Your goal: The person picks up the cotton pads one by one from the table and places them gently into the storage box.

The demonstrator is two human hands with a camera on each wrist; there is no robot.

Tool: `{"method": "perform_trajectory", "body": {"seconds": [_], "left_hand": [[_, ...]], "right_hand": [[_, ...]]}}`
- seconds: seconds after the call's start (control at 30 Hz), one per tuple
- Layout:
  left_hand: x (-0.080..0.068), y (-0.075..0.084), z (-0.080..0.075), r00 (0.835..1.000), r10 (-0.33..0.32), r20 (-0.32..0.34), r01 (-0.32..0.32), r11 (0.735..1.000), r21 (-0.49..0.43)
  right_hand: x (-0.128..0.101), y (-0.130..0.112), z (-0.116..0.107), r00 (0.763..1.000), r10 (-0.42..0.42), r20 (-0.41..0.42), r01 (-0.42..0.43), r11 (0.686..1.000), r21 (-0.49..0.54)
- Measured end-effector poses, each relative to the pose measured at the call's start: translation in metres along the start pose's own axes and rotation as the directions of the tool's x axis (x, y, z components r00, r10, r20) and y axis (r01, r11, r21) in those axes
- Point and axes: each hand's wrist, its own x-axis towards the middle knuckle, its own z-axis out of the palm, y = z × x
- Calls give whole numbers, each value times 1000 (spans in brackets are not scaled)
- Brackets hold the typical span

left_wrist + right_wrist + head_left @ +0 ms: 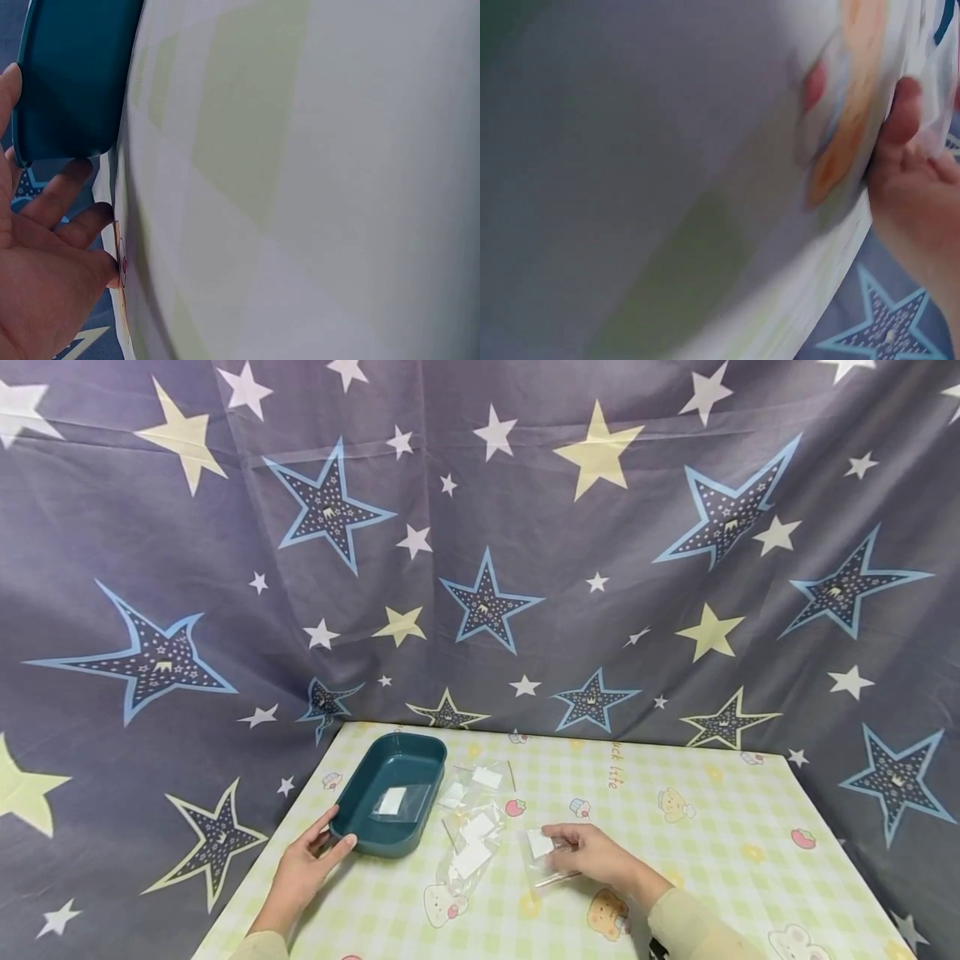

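Plastic bag [537, 865], narrowly pinched by the right hand [596, 860], may slip if slick; left hand [302, 870] grips the box's [392, 847] near-left corner.

One left hand [303, 864] and one right hand [592, 856] make two, with two pale sleeves [697, 935]. There is one table [712, 860] and, at its left, one teal box [401, 839]. One clear bag [414, 804] lies in the box, one small bag [531, 864] is at the right hand, and between them a cluster of bags [491, 835] shows four white inserts [471, 858], overlapping too much to count the bags surely. White inserts total six. One far curtain [525, 518] carries eight blue-edged stars [596, 700] and three yellow-edged ones.
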Motion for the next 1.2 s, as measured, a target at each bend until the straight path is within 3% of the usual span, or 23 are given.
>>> {"method": "perform_trajectory", "body": {"seconds": [0.23, 1.2], "left_hand": [[2, 0, 0, 1000, 1, 7, -1, 1000, -21], [1, -1, -1, 1000, -10, 9, 11, 1000, -25]], "right_hand": [[2, 10, -14, 1000, 2, 29, -5, 992, 122], [9, 14, -13, 1000, 5, 31, -9, 991, 133]]}}
